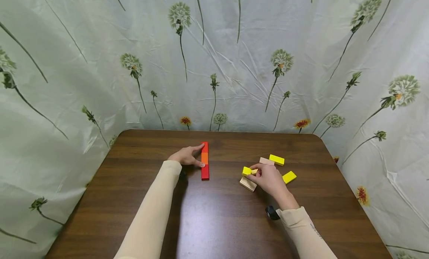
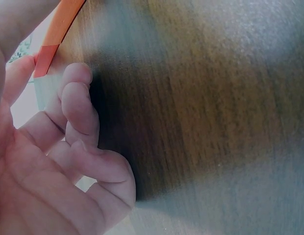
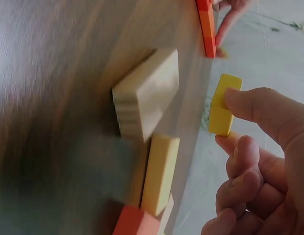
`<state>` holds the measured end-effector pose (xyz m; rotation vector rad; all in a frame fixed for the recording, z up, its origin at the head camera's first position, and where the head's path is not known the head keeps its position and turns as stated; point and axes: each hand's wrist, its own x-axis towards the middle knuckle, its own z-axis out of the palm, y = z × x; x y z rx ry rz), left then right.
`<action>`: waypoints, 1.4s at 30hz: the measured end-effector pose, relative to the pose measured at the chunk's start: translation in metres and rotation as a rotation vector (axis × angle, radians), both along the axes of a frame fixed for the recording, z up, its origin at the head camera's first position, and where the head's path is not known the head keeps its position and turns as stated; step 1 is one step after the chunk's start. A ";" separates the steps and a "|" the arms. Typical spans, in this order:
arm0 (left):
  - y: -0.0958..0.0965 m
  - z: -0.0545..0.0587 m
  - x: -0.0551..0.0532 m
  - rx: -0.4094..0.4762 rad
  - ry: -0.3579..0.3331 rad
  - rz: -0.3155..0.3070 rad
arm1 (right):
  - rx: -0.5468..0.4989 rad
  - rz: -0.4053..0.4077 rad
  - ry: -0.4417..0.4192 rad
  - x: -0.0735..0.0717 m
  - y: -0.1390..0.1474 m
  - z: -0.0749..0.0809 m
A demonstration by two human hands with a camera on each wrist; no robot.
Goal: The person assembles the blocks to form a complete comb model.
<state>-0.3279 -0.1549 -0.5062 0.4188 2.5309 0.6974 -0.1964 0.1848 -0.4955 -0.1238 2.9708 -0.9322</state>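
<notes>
A red block, an orange block (image 1: 205,158) and another red block (image 1: 205,172) lie end to end in a straight row. My left hand (image 1: 186,156) is at the row's left side, index fingertip by the far red block (image 1: 205,146) and thumb near where the orange block meets the near red one. Its other fingers curl loosely in the left wrist view. My right hand (image 1: 269,178) pinches a small yellow block (image 3: 221,117) between thumb and index finger, raised over the table. Below it lie a pale wooden block (image 1: 248,184) and a light yellowish block (image 3: 161,174).
Beyond the right hand lie a pale pink block (image 1: 266,161) and a yellow block (image 1: 276,159). Another yellow block (image 1: 289,177) is to its right. The brown wooden table (image 1: 221,221) ends at a flower-printed curtain (image 1: 234,65) behind and at both sides.
</notes>
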 end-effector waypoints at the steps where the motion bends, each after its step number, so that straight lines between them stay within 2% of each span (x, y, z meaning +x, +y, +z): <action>1: 0.000 0.000 0.000 0.000 -0.001 0.002 | 0.006 0.008 0.000 0.000 -0.003 -0.001; 11: 0.000 0.002 0.004 -0.004 0.000 0.013 | -0.038 0.034 -0.044 0.004 -0.032 -0.006; 22: 0.001 0.002 0.003 -0.002 -0.004 0.017 | -0.039 0.073 -0.083 0.006 -0.062 -0.010; 31: 0.001 0.001 0.001 -0.006 -0.004 0.018 | -0.032 0.099 -0.084 0.006 -0.078 -0.017; 42: 0.000 0.000 0.001 -0.022 -0.004 0.028 | -0.019 0.130 -0.046 0.003 -0.092 -0.023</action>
